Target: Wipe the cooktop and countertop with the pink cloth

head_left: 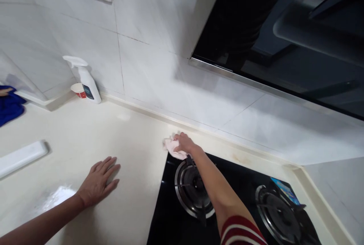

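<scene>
My right hand (184, 143) is closed on a pale pink cloth (175, 148), pressed down at the back left corner of the black gas stove (165, 214). The cloth lies partly on the stove's edge and partly on the cream countertop (133, 131). Just in front of it is the left burner (196, 184), with my right forearm passing over its side. Flat on the countertop, left of the stove, rests my left hand (99, 180), its fingers spread and nothing in it.
A white spray bottle (88, 85) and a paper cup (78, 90) stand in the back left corner. A white oblong case (22, 157) and a blue cloth (10, 104) lie at left. The range hood (284, 40) overhangs the stove. The right burner (278, 214) is at right.
</scene>
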Tool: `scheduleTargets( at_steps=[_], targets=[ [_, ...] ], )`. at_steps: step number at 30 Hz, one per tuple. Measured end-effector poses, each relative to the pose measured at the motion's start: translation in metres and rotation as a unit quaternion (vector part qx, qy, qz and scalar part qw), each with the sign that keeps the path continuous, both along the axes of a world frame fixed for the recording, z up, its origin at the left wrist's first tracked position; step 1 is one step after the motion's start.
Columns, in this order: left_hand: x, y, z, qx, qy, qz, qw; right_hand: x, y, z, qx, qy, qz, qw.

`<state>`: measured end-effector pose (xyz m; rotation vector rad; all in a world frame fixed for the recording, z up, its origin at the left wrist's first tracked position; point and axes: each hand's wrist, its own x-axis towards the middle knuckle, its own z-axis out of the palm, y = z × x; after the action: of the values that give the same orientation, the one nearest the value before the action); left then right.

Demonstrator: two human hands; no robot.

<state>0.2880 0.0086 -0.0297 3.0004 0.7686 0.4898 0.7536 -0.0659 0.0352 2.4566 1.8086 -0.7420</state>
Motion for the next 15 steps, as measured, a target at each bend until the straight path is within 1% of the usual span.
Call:
scheduleTargets(
  at_steps=[3,5,6,8,10,13,15],
  targets=[
    [-0.001,0.000,0.000,-0.005,0.001,0.001,1.000,-0.022,0.020,-0.002,0.015,0.021,0.053,0.998],
    [-0.002,0.000,0.000,-0.012,0.004,0.001,1.000,-0.021,0.021,-0.004,0.019,0.029,0.066,0.997],
    [-0.002,0.000,-0.001,-0.013,0.005,0.001,1.000,-0.016,0.019,-0.005,0.019,0.031,0.065,0.997],
    [-0.003,0.000,-0.001,-0.014,0.006,0.003,1.000,0.005,0.007,-0.007,0.015,0.027,0.047,0.998],
    [-0.002,0.000,-0.001,-0.015,0.009,0.006,1.000,0.034,-0.012,-0.008,0.002,0.011,0.011,1.000],
    [-0.002,-0.001,-0.001,-0.020,0.013,0.009,1.000,0.079,-0.049,-0.010,-0.026,-0.029,-0.065,0.997],
    [-0.002,0.000,-0.001,-0.024,0.012,0.009,1.000,0.104,-0.078,-0.011,-0.040,-0.056,-0.112,0.991]
  ],
)
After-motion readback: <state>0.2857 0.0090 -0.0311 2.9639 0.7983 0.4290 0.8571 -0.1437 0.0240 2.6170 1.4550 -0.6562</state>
